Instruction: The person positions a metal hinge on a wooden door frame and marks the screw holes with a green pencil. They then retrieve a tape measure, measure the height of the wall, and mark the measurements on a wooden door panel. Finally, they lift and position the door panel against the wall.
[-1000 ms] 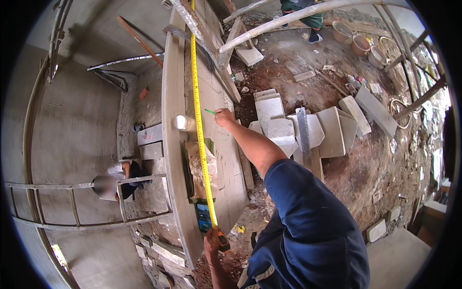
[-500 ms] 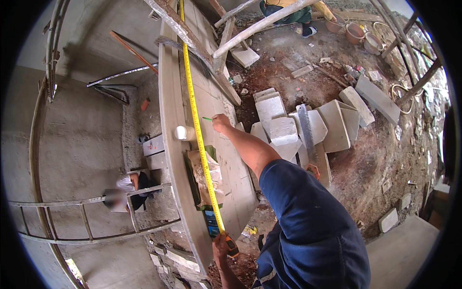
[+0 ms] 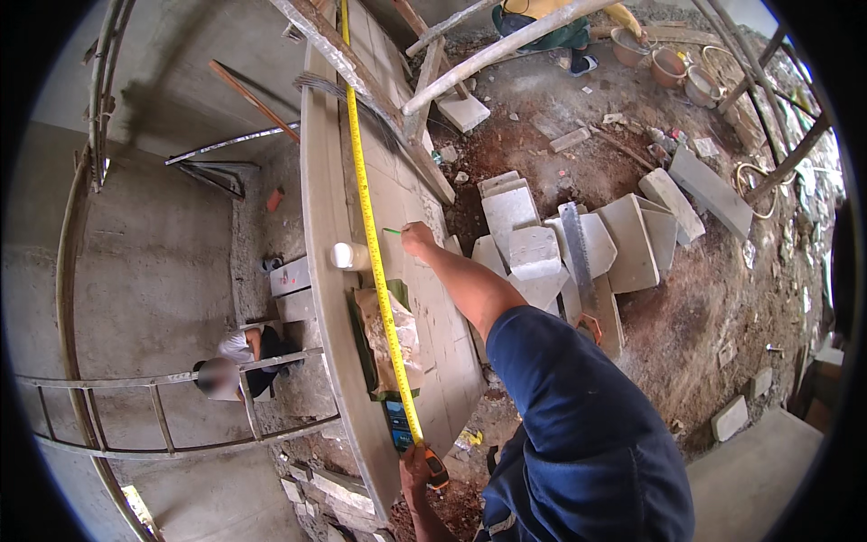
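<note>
At the far left, a ladder-like metal frame (image 3: 163, 418) extends horizontally in front of the grey wall; a second person, identifiable by a white sleeve (image 3: 237, 345), is positioned low behind its inner end. To the right of the frame, a long, pale surface (image 3: 327, 217) runs from the upper edge of the view toward the lower edge. A white container (image 3: 350, 256) is located on it, just left of the tape. The yellow blade of the tape measure (image 3: 369, 215) is extended along the surface, passing over a crumpled brown bag (image 3: 397, 343) and alongside a dark blue packet (image 3: 396, 417). The left hand (image 3: 414, 465) is closed at the lower end of the tape measure, gripping it beside the orange-and-black case (image 3: 436, 469). Farther up, the right hand (image 3: 416, 239) holds a slim green marking tool (image 3: 392, 231) in a narrow finger grip, its tip pointing toward the blade and apart from it; contact with the surface cannot be determined. Right of the surface, pale blocks (image 3: 535, 251) lie piled on the ground, with a toothed saw (image 3: 576, 239) resting across them. At the upper right, a co-worker's hand (image 3: 641, 36) is at a row of buckets (image 3: 668, 67).
</note>
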Demonstrator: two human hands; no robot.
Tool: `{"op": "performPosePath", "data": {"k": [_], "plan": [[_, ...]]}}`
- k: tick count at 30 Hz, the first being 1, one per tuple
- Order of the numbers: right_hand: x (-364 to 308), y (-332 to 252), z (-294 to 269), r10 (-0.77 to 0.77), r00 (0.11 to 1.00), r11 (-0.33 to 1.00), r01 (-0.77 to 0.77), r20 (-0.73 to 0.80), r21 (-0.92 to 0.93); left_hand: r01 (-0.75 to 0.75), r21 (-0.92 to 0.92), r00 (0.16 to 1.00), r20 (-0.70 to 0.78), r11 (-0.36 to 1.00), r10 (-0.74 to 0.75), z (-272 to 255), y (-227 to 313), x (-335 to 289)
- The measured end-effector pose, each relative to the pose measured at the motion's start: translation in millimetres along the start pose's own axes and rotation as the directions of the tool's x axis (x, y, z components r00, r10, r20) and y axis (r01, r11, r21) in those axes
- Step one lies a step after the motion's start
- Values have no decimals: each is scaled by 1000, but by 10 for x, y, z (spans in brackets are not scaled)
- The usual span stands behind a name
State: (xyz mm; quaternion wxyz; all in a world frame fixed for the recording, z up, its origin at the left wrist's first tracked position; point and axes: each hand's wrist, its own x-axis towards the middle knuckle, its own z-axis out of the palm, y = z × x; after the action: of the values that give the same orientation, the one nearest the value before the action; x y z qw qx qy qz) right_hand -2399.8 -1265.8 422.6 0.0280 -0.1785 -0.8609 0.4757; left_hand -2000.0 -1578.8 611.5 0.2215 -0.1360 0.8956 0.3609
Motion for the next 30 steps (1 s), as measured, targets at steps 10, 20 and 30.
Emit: {"op": "performPosePath", "data": {"k": [10,20,30], "plan": [[1,78,75,31,1000,995,-30,-2,91,42,3,999,-3,999,-42,-16,170,-83],[-23,-16,-33,26,999,999,-27,22,41,47,-30,999,26,998,-47,-36,-91,-13],[411,423,38,-139,990,988,138,3,69,-175,136,984,63,975,168,-91,35,121]]}}
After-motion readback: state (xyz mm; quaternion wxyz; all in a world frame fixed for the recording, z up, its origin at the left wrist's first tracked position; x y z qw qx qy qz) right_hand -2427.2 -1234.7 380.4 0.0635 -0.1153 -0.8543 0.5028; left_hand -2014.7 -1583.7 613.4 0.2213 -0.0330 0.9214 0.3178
